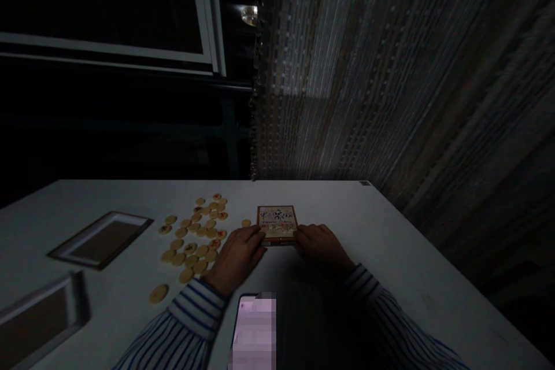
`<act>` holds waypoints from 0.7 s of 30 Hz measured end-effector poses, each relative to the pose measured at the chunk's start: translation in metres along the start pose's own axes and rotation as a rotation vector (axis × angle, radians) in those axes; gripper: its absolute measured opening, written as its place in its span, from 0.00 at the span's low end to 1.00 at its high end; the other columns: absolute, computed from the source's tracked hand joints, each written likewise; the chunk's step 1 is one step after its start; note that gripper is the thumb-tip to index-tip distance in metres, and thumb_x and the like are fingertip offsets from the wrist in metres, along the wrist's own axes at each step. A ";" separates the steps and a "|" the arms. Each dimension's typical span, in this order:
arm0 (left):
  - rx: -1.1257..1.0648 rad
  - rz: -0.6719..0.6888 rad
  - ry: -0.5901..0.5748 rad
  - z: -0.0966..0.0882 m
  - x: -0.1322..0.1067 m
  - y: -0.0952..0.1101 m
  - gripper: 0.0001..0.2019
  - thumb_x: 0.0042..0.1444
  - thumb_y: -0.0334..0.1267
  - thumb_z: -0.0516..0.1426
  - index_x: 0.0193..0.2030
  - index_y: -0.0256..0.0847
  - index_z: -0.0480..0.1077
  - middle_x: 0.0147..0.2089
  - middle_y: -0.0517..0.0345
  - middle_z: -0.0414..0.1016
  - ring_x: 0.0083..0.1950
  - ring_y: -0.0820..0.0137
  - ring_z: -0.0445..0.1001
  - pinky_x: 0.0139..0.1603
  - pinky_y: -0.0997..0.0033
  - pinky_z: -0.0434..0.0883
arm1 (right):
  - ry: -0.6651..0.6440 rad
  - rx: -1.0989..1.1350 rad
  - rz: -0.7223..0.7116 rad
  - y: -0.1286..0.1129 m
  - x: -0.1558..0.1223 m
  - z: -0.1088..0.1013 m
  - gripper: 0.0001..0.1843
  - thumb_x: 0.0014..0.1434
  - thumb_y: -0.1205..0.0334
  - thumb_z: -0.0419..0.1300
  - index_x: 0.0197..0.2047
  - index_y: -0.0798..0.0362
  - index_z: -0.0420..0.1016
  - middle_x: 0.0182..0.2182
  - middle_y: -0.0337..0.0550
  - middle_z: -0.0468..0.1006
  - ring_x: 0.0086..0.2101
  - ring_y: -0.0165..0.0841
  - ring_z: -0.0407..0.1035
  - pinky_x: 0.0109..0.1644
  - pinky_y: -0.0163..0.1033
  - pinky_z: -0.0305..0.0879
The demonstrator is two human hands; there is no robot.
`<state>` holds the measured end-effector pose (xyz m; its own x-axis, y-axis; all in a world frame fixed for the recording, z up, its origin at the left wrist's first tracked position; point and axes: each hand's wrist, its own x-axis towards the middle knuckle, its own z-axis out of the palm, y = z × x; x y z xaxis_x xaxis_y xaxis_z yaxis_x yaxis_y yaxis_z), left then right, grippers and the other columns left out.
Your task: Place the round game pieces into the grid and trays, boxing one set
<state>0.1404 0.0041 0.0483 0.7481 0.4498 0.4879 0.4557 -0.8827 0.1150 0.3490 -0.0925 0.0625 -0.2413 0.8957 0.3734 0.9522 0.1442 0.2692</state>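
A small square box [276,223], pale-faced with a reddish border and dark printed characters, lay flat mid-counter [390,254] beside scattered round pieces [195,240], its near corners pinched by the curled left hand [239,254] and right hand [321,250].

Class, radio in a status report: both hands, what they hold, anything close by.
Left hand, right hand: each holds a near corner of printed box. Box flat on table. Round pieces scattered left.
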 end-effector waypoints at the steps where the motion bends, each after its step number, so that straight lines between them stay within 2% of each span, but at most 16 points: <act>1: -0.008 0.003 0.013 0.001 0.000 0.000 0.16 0.54 0.38 0.52 0.50 0.38 0.63 0.52 0.47 0.67 0.51 0.61 0.66 0.50 0.56 0.66 | 0.013 -0.004 0.001 0.000 0.000 0.001 0.10 0.58 0.64 0.51 0.44 0.55 0.67 0.42 0.46 0.72 0.37 0.34 0.64 0.37 0.39 0.53; 4: -0.049 0.013 0.034 0.005 0.000 -0.001 0.18 0.57 0.39 0.49 0.54 0.40 0.60 0.57 0.46 0.63 0.55 0.62 0.64 0.52 0.56 0.66 | 0.023 -0.011 -0.008 -0.001 0.000 0.005 0.14 0.59 0.64 0.50 0.49 0.55 0.64 0.46 0.49 0.70 0.39 0.35 0.64 0.37 0.39 0.54; 7: -0.068 0.008 0.030 0.008 0.000 -0.002 0.18 0.58 0.41 0.48 0.54 0.39 0.61 0.56 0.45 0.63 0.55 0.62 0.64 0.53 0.56 0.66 | -0.006 -0.020 -0.021 -0.001 0.000 0.008 0.16 0.59 0.64 0.49 0.51 0.55 0.63 0.47 0.50 0.70 0.40 0.35 0.64 0.36 0.39 0.55; 21: -0.086 0.018 0.036 0.015 0.000 -0.005 0.16 0.58 0.38 0.49 0.52 0.38 0.63 0.52 0.46 0.67 0.53 0.63 0.66 0.52 0.58 0.67 | -0.051 -0.018 -0.031 -0.001 0.000 0.010 0.14 0.59 0.64 0.49 0.49 0.54 0.64 0.46 0.50 0.70 0.38 0.35 0.64 0.35 0.38 0.56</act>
<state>0.1450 0.0104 0.0350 0.7374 0.4303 0.5207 0.3981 -0.8996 0.1795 0.3498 -0.0884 0.0528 -0.2601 0.9113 0.3191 0.9408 0.1647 0.2963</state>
